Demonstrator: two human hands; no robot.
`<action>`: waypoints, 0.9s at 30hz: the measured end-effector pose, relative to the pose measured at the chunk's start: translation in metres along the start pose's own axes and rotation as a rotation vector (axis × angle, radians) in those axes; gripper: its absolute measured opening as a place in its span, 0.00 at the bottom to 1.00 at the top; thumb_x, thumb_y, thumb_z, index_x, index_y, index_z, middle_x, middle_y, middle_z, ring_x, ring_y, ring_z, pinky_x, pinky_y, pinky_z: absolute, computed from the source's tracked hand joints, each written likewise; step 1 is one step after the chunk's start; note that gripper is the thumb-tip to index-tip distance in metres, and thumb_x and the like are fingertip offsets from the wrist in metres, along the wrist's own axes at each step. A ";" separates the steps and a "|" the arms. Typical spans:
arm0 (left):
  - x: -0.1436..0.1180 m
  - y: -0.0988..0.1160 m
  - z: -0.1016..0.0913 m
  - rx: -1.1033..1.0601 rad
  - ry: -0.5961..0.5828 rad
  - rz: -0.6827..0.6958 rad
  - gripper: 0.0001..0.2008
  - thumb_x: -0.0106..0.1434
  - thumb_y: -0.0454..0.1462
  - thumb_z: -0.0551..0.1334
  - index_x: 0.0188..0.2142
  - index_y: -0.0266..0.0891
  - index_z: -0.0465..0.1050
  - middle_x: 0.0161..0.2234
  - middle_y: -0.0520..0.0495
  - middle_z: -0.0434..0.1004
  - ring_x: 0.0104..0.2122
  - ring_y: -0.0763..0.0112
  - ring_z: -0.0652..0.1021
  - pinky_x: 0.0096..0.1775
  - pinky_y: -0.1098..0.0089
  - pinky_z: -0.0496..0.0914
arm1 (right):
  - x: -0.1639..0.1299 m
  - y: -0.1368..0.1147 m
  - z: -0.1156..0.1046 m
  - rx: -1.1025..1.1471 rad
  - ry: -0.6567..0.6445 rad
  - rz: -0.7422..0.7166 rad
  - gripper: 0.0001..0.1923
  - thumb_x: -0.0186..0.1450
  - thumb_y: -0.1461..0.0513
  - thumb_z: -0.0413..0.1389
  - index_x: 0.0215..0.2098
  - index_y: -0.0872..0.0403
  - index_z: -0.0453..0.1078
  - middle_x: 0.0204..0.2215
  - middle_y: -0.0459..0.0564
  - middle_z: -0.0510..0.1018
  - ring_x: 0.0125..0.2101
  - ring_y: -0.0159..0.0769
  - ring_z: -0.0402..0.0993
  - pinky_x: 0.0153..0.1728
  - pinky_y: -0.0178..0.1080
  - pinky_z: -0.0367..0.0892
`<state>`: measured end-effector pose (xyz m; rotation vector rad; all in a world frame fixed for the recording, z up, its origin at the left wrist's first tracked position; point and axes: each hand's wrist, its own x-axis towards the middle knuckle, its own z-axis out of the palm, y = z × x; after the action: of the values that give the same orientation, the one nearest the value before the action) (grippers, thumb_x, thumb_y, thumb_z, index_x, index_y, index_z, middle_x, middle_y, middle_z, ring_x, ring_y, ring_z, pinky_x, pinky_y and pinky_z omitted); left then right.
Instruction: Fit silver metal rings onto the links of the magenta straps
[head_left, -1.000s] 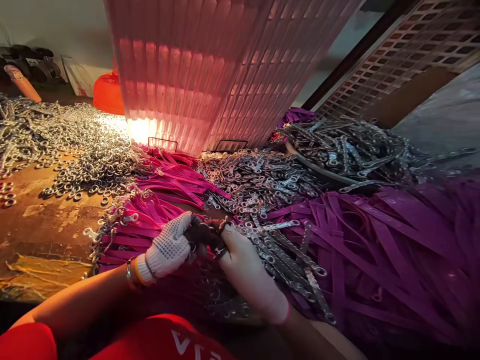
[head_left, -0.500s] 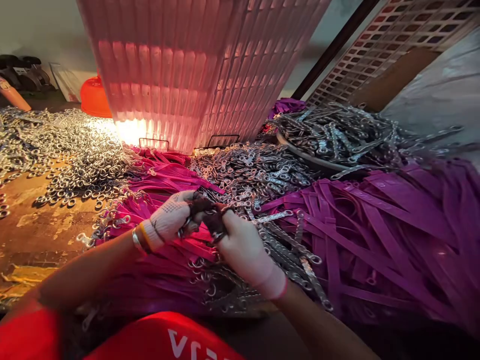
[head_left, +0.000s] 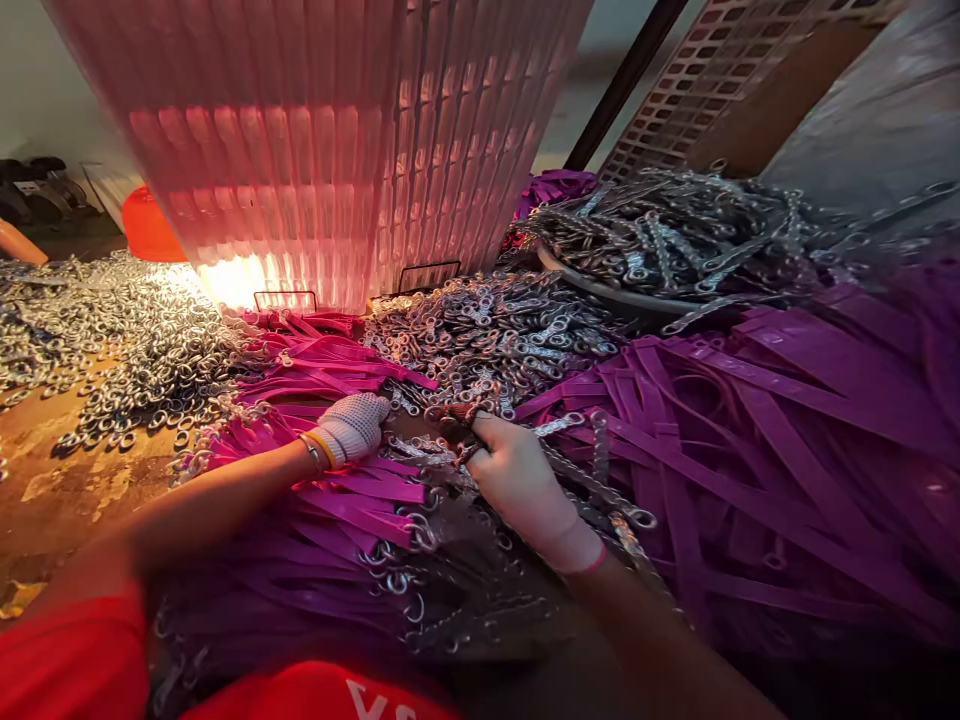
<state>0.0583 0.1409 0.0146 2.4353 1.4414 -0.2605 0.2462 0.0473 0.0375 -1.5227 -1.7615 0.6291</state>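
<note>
My left hand [head_left: 355, 428], in a white dotted knit glove, is closed above the magenta straps [head_left: 382, 492]. Its fingertips are turned away, so anything inside is hidden. To its right is my right hand [head_left: 517, 475], in a white glove with dark-stained fingers. Those fingers are curled together beside the pile of metal link pieces [head_left: 495, 325]; whatever they grip blends into the dark fabric. Metal rings [head_left: 424, 530] hang at the ends of the straps below my hands. A gap separates the two hands.
Loose metal rings [head_left: 150, 370] cover the left of the worn table. Ribbed translucent panels [head_left: 300, 160] stand at the back beside an orange lamp [head_left: 152, 228]. A basin [head_left: 592, 287] heaped with twisted metal pieces is back right, behind a mound of purple straps [head_left: 750, 430].
My hands were working together at the fingertips and are now apart. The right hand has moved right. The camera view has turned slightly to the right.
</note>
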 end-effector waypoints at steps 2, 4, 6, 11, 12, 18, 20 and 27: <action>-0.001 -0.008 -0.003 0.023 0.030 -0.024 0.16 0.63 0.41 0.61 0.47 0.35 0.75 0.41 0.36 0.78 0.41 0.57 0.79 0.43 0.64 0.72 | 0.000 0.000 -0.003 -0.001 0.006 0.005 0.21 0.56 0.67 0.48 0.43 0.54 0.77 0.34 0.52 0.82 0.36 0.42 0.75 0.40 0.40 0.68; -0.001 -0.015 -0.004 0.045 0.022 -0.046 0.16 0.63 0.42 0.60 0.44 0.34 0.76 0.39 0.36 0.79 0.40 0.56 0.79 0.42 0.63 0.73 | 0.000 0.000 -0.006 0.008 0.026 0.025 0.19 0.56 0.66 0.48 0.40 0.55 0.77 0.32 0.51 0.82 0.35 0.41 0.74 0.39 0.40 0.69; -0.001 -0.020 -0.003 0.058 0.000 -0.051 0.14 0.64 0.42 0.60 0.41 0.34 0.77 0.36 0.37 0.79 0.38 0.57 0.80 0.41 0.64 0.73 | 0.000 0.001 -0.009 0.013 0.042 0.056 0.16 0.58 0.64 0.49 0.37 0.55 0.77 0.29 0.51 0.80 0.33 0.41 0.73 0.37 0.39 0.68; 0.003 -0.012 0.005 0.058 0.063 -0.034 0.19 0.62 0.43 0.62 0.51 0.36 0.71 0.48 0.35 0.75 0.44 0.53 0.78 0.43 0.62 0.73 | 0.000 0.002 -0.013 0.053 0.045 0.096 0.16 0.59 0.62 0.48 0.36 0.55 0.77 0.27 0.49 0.80 0.31 0.41 0.73 0.35 0.40 0.68; 0.005 -0.009 0.007 0.054 0.069 -0.034 0.19 0.63 0.41 0.61 0.52 0.37 0.70 0.49 0.35 0.74 0.44 0.54 0.78 0.43 0.62 0.73 | 0.000 0.001 -0.013 0.069 0.040 0.094 0.16 0.59 0.62 0.49 0.38 0.55 0.77 0.28 0.49 0.80 0.32 0.41 0.74 0.36 0.40 0.69; 0.020 -0.003 0.009 -0.032 0.009 -0.022 0.12 0.63 0.32 0.59 0.45 0.36 0.75 0.42 0.36 0.78 0.40 0.57 0.80 0.41 0.62 0.73 | -0.003 0.003 -0.007 0.123 -0.038 0.045 0.18 0.59 0.65 0.50 0.43 0.52 0.77 0.35 0.51 0.83 0.37 0.42 0.76 0.41 0.41 0.70; 0.016 -0.008 -0.003 -0.103 0.017 -0.009 0.09 0.62 0.33 0.60 0.41 0.35 0.77 0.38 0.38 0.79 0.39 0.58 0.79 0.41 0.63 0.73 | -0.003 0.003 -0.004 0.137 -0.063 0.023 0.19 0.59 0.66 0.49 0.44 0.53 0.77 0.37 0.52 0.82 0.38 0.42 0.76 0.42 0.41 0.70; -0.053 -0.024 -0.053 -0.831 -0.023 -0.043 0.13 0.65 0.34 0.51 0.40 0.34 0.74 0.19 0.52 0.69 0.15 0.78 0.65 0.18 0.77 0.61 | 0.022 -0.025 0.010 -0.184 -0.254 -0.140 0.18 0.55 0.72 0.48 0.39 0.56 0.74 0.37 0.53 0.80 0.36 0.38 0.73 0.38 0.36 0.66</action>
<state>0.0118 0.1263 0.0766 1.7141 1.2458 0.2607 0.2216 0.0649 0.0546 -1.4746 -2.1493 0.6261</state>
